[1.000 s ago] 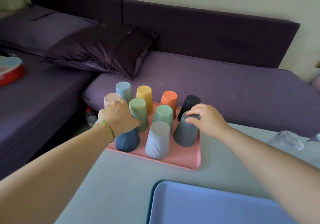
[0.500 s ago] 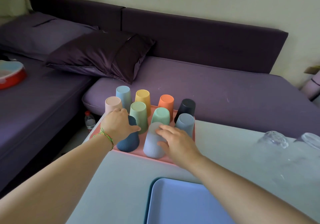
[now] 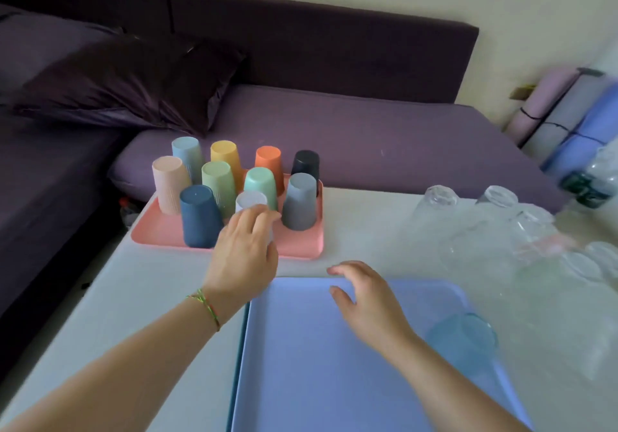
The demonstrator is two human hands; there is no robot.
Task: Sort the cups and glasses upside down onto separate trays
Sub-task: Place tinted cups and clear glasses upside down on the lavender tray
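Several coloured plastic cups stand upside down on the pink tray [image 3: 302, 247] at the table's far left, among them a navy cup [image 3: 199, 216] and a grey cup [image 3: 299, 201]. My left hand [image 3: 245, 251] wraps its fingers round the pale lavender cup [image 3: 250, 199] in the front row. My right hand [image 3: 366, 299] hovers with relaxed fingers over the far edge of the blue tray [image 3: 317, 371], holding nothing. A blue-tinted glass [image 3: 463, 338] sits at that tray's right side. Clear glasses [image 3: 436, 197] stand upside down on the table to the right.
The white table [image 3: 150, 298] ends at the left, close to the pink tray. A purple sofa [image 3: 368, 137] with a dark pillow [image 3: 133, 87] runs behind it. Rolled mats [image 3: 568, 120] lean at the far right, and a small bottle [image 3: 125, 206] is on the floor.
My right hand left the lavender cup and drew back over the blue tray. My left hand moved from the navy cup to the lavender cup. The view swung right.
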